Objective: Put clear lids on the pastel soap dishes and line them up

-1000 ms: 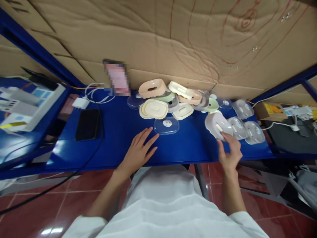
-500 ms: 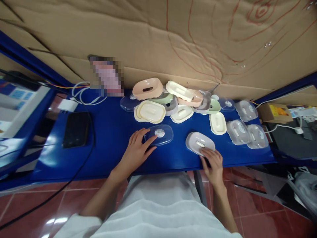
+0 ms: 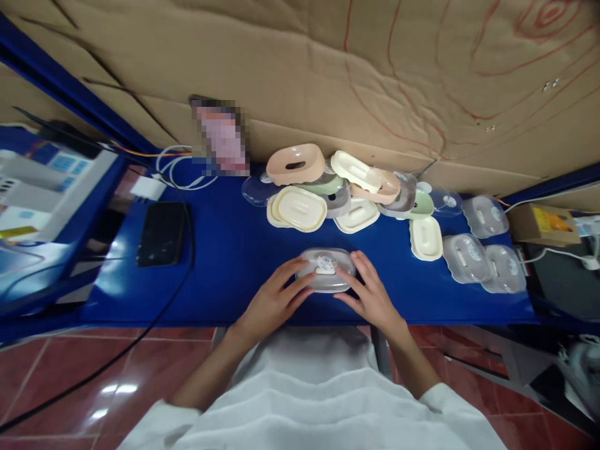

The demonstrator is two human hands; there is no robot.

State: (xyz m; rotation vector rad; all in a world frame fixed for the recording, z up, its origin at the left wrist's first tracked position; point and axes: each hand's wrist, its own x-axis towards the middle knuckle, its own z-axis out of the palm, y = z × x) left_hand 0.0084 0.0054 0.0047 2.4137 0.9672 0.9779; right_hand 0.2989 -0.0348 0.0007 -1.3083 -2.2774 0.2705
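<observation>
A grey oval box with a clear lid [image 3: 325, 270] on it sits near the front edge of the blue table [image 3: 225, 250]. My left hand [image 3: 274, 301] grips its left side and my right hand [image 3: 370, 295] grips its right side, fingers pressed against the lid. A round white sticker shows on top of the lid. Behind it lies a pile of oval boxes and lids [image 3: 328, 187] in peach, cream, green and grey.
Three clear-lidded boxes [image 3: 482, 253] and a cream lid [image 3: 425, 237] lie to the right. A black phone [image 3: 162, 232], white charger and cables sit at the left. Cardboard [image 3: 328, 75] backs the table. A brown carton [image 3: 544, 224] is at far right.
My right hand brought the grey box from the right to the middle. My left hand slid the clear lid over and it now sits on the box, both hands on it.
</observation>
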